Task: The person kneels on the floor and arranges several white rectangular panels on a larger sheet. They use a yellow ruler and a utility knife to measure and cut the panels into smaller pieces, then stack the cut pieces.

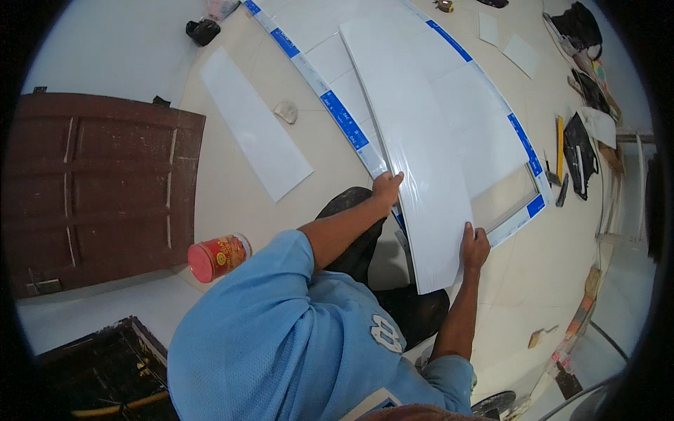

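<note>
A long white panel (425, 161) with a glossy, film-like surface is held lengthwise in front of me, pointing away. My left hand (387, 191) grips its left edge, thumb on top and fingers hidden behind. Around the near right edge my right hand (475, 245) is closed, thumb upward. Beneath the panel, on the floor, lies a large frame (342, 118) with blue-and-white protective tape along its sides. A white sheet (484, 137) covers much of the frame's inside, stopping short of its near right end.
Left of the frame, a white strip panel (256, 126) lies beside a crumpled pale lump (286, 111). A red tub (219, 257) rests near my left elbow, by a brown door (105, 189). To the right are a yellow level-like bar (559, 149) and a black bag (580, 156).
</note>
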Available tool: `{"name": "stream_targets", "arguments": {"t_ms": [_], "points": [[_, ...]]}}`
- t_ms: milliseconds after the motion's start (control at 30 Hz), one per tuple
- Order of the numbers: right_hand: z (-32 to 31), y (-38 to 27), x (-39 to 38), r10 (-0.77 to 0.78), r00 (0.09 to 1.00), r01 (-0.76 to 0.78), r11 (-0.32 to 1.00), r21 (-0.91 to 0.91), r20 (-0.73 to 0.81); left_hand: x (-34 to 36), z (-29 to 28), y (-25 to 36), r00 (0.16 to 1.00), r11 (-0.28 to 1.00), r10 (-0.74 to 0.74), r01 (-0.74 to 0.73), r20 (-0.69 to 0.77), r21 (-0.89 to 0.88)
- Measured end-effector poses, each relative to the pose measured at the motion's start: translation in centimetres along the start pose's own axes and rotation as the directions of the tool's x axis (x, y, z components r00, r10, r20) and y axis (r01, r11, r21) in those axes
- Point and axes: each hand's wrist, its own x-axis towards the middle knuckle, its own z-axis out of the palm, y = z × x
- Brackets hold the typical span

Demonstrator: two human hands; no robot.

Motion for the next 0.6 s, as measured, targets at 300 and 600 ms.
{"name": "stream_targets", "arguments": {"t_ms": [300, 600], "points": [[0.2, 1.7, 1.0, -0.067, 0.997, 0.067, 0.998, 0.017, 0.036, 3.0, -3.6, 4.1, 0.993, 0.953, -0.072, 0.097, 0.098, -0.286], [-4.5, -1.2, 0.3, 0.144, 0.981, -0.155, 0.985, 0.08, 0.131, -0.8, 4.8, 12.2, 0.928, 0.885, 0.203, -0.037, 0.312, -0.463]]}}
